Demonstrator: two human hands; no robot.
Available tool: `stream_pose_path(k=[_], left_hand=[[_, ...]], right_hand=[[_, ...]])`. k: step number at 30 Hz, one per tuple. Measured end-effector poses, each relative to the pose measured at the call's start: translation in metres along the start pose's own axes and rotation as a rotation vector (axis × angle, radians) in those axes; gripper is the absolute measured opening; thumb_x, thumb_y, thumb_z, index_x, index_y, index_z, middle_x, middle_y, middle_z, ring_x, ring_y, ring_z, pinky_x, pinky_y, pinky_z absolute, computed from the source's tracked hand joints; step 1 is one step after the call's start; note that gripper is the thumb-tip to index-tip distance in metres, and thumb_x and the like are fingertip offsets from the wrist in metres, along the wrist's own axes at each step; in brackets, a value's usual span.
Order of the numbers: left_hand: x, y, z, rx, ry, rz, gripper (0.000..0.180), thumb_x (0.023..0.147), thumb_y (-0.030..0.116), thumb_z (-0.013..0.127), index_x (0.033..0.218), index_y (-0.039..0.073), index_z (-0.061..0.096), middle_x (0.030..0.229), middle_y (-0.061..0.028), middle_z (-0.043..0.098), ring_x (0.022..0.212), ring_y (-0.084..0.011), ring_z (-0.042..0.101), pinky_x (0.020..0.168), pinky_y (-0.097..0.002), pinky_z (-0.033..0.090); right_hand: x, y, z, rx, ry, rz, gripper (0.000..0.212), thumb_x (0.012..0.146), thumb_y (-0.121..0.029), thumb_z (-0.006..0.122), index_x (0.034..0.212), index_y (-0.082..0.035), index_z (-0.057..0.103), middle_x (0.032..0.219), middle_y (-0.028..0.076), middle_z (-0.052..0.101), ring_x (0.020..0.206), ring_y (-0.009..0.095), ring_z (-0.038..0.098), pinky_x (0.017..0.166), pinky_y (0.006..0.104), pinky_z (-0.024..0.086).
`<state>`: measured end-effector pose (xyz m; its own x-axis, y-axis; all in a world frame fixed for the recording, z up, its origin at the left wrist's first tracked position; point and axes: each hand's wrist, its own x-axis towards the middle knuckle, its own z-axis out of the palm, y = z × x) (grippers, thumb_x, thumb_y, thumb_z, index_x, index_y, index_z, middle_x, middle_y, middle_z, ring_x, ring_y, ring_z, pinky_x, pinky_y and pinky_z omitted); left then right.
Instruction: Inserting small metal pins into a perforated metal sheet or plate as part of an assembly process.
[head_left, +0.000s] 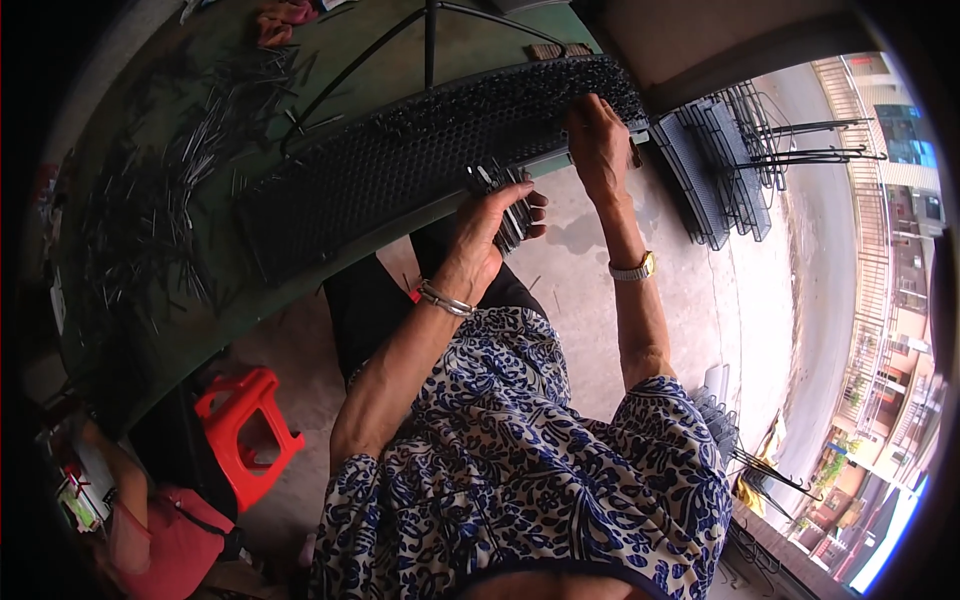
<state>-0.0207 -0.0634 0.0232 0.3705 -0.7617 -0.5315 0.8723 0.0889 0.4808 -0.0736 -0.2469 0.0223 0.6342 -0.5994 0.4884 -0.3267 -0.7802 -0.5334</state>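
One bundle of thin dark strips (513,226) sits in my left hand (482,232), at the near edge of the long black perforated panel (325,195); my thumb and fingers are clamped on it. My right hand (598,150) is at the panel's right end, its fingers drawn together, though I cannot tell whether they pinch a strip. I judge each strip light, fairly stiff and smooth enough to slide against its neighbours, so the bundle is best held around its middle and a single strip by one end. The panel looks rigid, and I would take it by its rim, away from the small dark pieces crowding its right part. Beneath the panel is the green worktop (385,75), with a loose pile of strips (195,165) to the panel's left. Mesh racks (700,165) stand beyond the panel's right end on the pale floor (590,270); on my side of the panel, toward its left, are a red stool (222,410) and a co-worker in a pinkish-red top (185,550).
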Motion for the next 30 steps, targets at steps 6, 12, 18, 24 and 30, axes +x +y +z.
stream_pose_path(k=[6, 12, 18, 24, 30], left_hand=[[0.001, -0.001, -0.001, 0.037, 0.005, 0.037, 0.016, 0.081, 0.013, 0.068, 0.092, 0.002, 0.064, 0.078, -0.0124, 0.068, 0.065, -0.0197, 0.066, 0.052, -0.0306, 0.052], [-0.004, 0.001, 0.004, 0.049, 0.008, 0.055, 0.016, 0.081, 0.012, 0.068, 0.092, 0.002, 0.064, 0.08, -0.0123, 0.069, 0.064, -0.0203, 0.067, 0.052, -0.0306, 0.052], [-0.006, 0.003, 0.001, 0.126, 0.044, 0.097, 0.017, 0.081, 0.013, 0.068, 0.092, 0.001, 0.066, 0.081, -0.0113, 0.07, 0.066, -0.0198, 0.067, 0.052, -0.0289, 0.05], [-0.009, -0.003, 0.005, 0.208, -0.014, 0.133, 0.018, 0.082, 0.015, 0.066, 0.094, 0.001, 0.067, 0.083, -0.0107, 0.07, 0.07, -0.0198, 0.069, 0.054, -0.0295, 0.052], [-0.003, -0.005, 0.002, 0.049, -0.001, 0.028, 0.019, 0.082, 0.013, 0.067, 0.097, 0.001, 0.065, 0.085, -0.0137, 0.069, 0.073, -0.0224, 0.069, 0.062, -0.0359, 0.058]], right_hand=[[-0.007, -0.008, 0.001, -0.044, 0.08, -0.066, 0.005, 0.084, -0.008, 0.062, 0.088, -0.005, 0.061, 0.084, 0.014, 0.055, 0.076, 0.034, 0.058, 0.062, 0.043, 0.046], [-0.011, -0.007, 0.002, -0.351, 0.04, -0.002, 0.013, 0.086, -0.016, 0.063, 0.096, -0.009, 0.068, 0.087, 0.011, 0.059, 0.075, 0.028, 0.061, 0.063, 0.0363, 0.048], [-0.021, -0.044, -0.041, 0.331, -0.48, 0.346, 0.024, 0.088, -0.02, 0.065, 0.102, -0.001, 0.067, 0.084, 0.01, 0.063, 0.072, 0.018, 0.062, 0.062, 0.0307, 0.049], [-0.039, -0.051, -0.054, 0.539, -0.575, 0.298, 0.015, 0.088, -0.011, 0.061, 0.095, 0.002, 0.062, 0.082, 0.007, 0.065, 0.071, 0.011, 0.06, 0.062, 0.0272, 0.048], [-0.032, -0.032, -0.04, 0.273, -0.012, 0.349, 0.007, 0.09, -0.006, 0.057, 0.091, 0.0, 0.059, 0.076, 0.008, 0.066, 0.064, 0.013, 0.062, 0.061, 0.0272, 0.049]])
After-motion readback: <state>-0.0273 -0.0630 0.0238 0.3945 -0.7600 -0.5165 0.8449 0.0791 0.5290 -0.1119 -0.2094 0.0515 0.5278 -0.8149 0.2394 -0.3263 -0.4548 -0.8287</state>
